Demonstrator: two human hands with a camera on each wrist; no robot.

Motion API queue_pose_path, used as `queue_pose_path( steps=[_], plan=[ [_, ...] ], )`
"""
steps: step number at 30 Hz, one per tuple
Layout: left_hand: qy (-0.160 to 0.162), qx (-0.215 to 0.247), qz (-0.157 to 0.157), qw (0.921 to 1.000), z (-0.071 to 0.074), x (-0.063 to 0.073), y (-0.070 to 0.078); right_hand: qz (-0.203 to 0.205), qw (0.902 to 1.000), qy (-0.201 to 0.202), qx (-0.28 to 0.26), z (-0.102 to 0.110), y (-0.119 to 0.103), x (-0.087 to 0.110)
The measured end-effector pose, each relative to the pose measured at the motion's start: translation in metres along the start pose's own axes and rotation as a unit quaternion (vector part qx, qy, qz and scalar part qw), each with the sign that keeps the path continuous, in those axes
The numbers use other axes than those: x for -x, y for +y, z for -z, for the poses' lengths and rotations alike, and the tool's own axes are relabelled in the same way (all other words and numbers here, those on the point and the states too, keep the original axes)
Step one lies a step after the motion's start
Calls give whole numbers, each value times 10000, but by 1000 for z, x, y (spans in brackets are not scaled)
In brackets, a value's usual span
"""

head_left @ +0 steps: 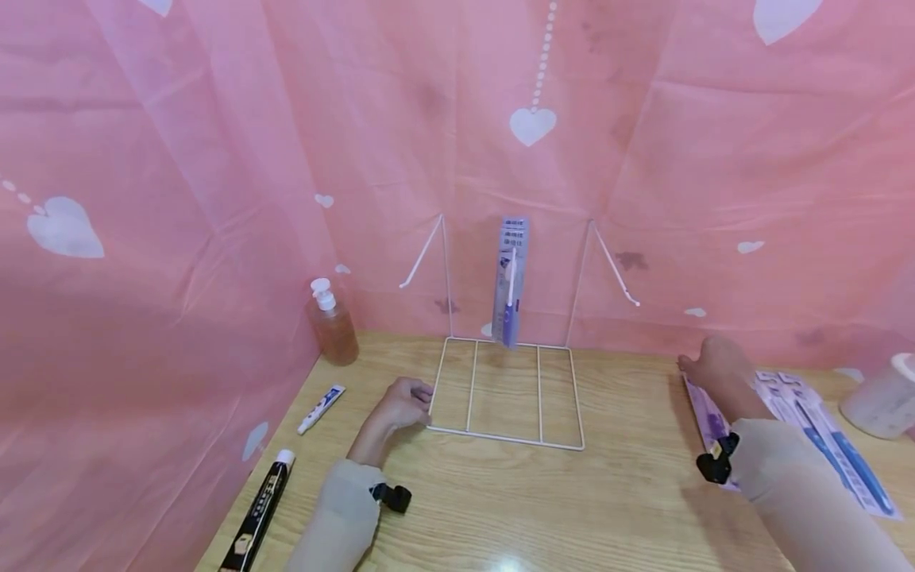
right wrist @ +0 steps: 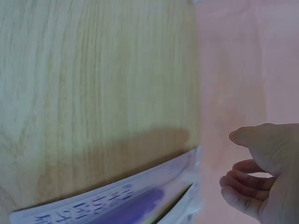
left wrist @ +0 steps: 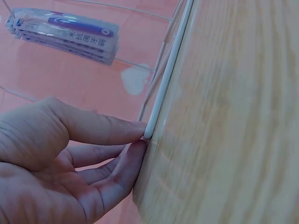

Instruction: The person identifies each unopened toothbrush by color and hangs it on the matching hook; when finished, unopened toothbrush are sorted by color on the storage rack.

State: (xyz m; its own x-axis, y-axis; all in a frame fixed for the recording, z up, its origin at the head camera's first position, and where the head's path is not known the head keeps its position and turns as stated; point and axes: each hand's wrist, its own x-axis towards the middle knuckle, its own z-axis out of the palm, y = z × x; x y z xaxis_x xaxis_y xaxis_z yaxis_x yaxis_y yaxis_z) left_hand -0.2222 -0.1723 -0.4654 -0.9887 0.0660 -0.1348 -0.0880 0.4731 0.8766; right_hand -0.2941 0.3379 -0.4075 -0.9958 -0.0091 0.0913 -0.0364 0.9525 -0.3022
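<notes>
A white wire rack (head_left: 519, 438) stands near the pink cloth, with two slanting arms. From the middle of its back hangs a stack of packaged toothbrushes (head_left: 509, 282), the front one purple. My left hand (head_left: 403, 403) is at the rack's front left corner. In the left wrist view its thumb and fingers pinch the white wire (left wrist: 169, 70) beside the tabletop. Over at the right, my right hand (head_left: 720, 373) is above the far end of a purple packaged toothbrush (right wrist: 140, 200) lying on the table. Its fingers are loosely bent, apart from the package, with nothing between them.
More packaged toothbrushes (head_left: 832, 445), blue ones, lie at the right, next to a white cylindrical container (head_left: 885, 397). At the left are a pump bottle (head_left: 334, 326) of amber liquid, a small toothpaste tube (head_left: 321, 409) and a black tube (head_left: 259, 512). Pink cloth (head_left: 214, 318) encloses the table.
</notes>
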Motion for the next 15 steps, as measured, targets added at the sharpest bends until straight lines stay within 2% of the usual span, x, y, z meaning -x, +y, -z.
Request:
queue_pose_path(
  steps=[6, 10, 15],
  plan=[
    [-69, 13, 36, 10000, 3, 1, -1, -139, 9997, -180, -128, -13, 24, 7],
    [-12, -37, 45, 10000, 3, 2, -1, -403, 9973, -496, -356, -21, 33, 9],
    [-78, -45, 55, 9999, 3, 1, -1, -626, 9949, -595, -528, -29, 41, 11]
  ],
)
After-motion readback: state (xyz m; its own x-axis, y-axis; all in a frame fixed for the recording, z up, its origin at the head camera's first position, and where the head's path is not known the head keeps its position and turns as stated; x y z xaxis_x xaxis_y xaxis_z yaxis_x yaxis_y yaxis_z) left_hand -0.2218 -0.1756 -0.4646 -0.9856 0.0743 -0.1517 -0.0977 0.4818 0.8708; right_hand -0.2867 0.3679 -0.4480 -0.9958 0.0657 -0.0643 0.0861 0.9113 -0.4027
